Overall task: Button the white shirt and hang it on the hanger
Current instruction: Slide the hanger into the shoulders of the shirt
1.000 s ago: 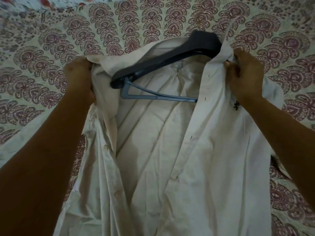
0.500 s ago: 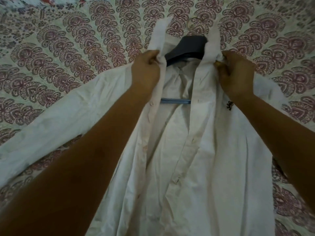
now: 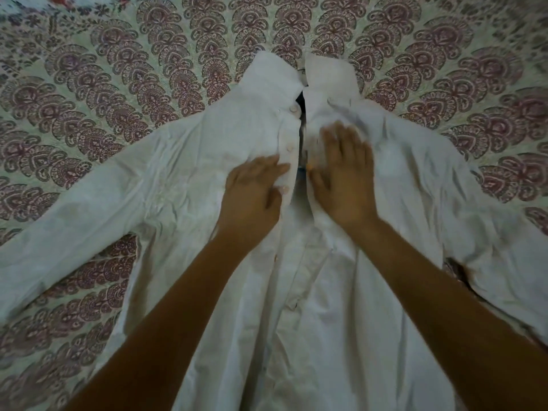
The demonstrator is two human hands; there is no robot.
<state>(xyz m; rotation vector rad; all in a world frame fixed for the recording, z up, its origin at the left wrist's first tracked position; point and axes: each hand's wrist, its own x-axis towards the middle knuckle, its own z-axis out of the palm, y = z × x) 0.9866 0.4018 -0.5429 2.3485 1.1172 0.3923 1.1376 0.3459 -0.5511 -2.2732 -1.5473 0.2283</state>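
Lying face-up on the maroon-and-cream paisley-print bedspread [image 3: 124, 93], the wrinkled white cotton button-front shirt [image 3: 184, 185] has its sleeves spread wide and its front unbuttoned. Left hand [image 3: 252, 197] presses flat on the shirt's button placket, fingers loosely extended beside a row of small pale round buttons [image 3: 289, 148]. Right hand [image 3: 345, 179] lies flat on the opposite front panel, fingers spread open and slightly blurred, gripping nothing. Between the two plackets, just below the raised collar [image 3: 329, 74], a dark sliver of the hanger [image 3: 301, 100] peeks out; its shape there cannot be made out.
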